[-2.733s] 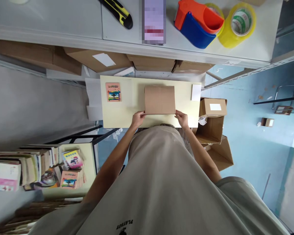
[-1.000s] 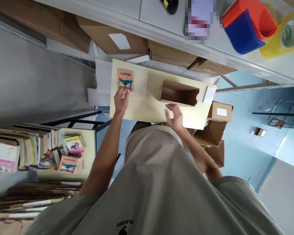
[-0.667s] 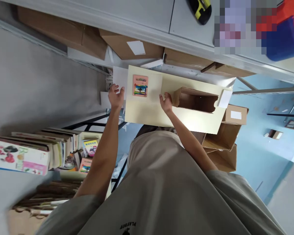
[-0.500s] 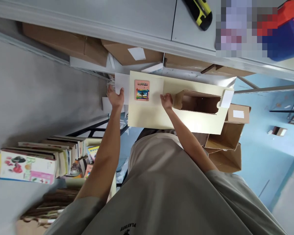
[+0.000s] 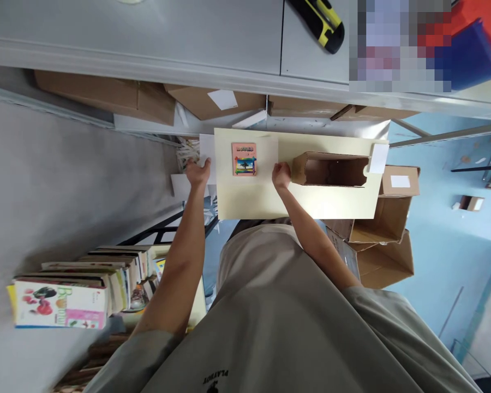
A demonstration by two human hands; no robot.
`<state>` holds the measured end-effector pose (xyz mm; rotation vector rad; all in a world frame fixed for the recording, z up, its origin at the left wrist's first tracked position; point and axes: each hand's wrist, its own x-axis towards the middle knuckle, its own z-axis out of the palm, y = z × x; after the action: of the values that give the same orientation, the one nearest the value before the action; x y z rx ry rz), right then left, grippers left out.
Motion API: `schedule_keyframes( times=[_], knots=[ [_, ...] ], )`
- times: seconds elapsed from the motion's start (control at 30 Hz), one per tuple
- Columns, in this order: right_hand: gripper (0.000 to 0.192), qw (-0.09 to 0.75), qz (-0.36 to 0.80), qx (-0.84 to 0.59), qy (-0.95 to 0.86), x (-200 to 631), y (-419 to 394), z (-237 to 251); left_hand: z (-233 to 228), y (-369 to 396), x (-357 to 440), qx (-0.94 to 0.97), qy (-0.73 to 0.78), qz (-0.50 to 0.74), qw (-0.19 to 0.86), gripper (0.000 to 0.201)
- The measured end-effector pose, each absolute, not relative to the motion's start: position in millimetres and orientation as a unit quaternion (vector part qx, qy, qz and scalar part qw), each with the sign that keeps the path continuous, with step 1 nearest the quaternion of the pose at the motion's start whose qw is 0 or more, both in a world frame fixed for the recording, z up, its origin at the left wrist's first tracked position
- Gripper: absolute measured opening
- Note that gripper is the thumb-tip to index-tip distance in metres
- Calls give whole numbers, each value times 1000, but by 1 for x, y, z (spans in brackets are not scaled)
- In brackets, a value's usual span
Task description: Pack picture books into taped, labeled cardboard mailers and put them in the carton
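Head cam from my end: left hand sits at the left edge of the cream table, fingers curled onto a white sheet lying there. Right hand is loosely closed, knuckles right against the open end of the cardboard box, can't tell if it's gripping. Small pink booklet lies flat between both hands.

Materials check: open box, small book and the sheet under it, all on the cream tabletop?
Box: plain brown cardboard, matte, with a raw cut edge at its open end. Book: printed paper cover in pink with a colourful picture; gloss cannot be told. Sheet: pale, thin and flat, probably paper or a light plastic film. Tabletop: smooth cream board, likely laminate.
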<state>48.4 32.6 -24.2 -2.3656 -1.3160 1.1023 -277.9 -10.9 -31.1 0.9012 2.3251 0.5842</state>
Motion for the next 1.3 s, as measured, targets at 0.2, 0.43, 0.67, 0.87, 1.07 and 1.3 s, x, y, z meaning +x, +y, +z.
schedule_keyframes(
  times=[0.2, 0.43, 0.67, 0.87, 1.07, 1.3],
  knots=[
    [20, 103, 351, -830, -421, 67, 34, -14, -30, -1, -236, 267, 886, 242, 292, 41],
    [19, 111, 328, -858, -381, 110, 38, -5, -23, -5, -188, 321, 869, 240, 290, 44],
    [20, 120, 318, -865, -368, 140, 31, -6, -22, -8, -140, 302, 877, 229, 295, 46],
    [21, 143, 320, -847, -400, 146, 25, -2, -23, -8, -139, 278, 876, 236, 315, 18],
    [19, 190, 321, -798, -472, 136, 21, 14, -4, -11, -145, 365, 839, 213, 344, 19],
    [16, 198, 366, -702, -578, 77, 14, 16, 9, -11, -111, 416, 725, 326, 441, 12]
  ],
)
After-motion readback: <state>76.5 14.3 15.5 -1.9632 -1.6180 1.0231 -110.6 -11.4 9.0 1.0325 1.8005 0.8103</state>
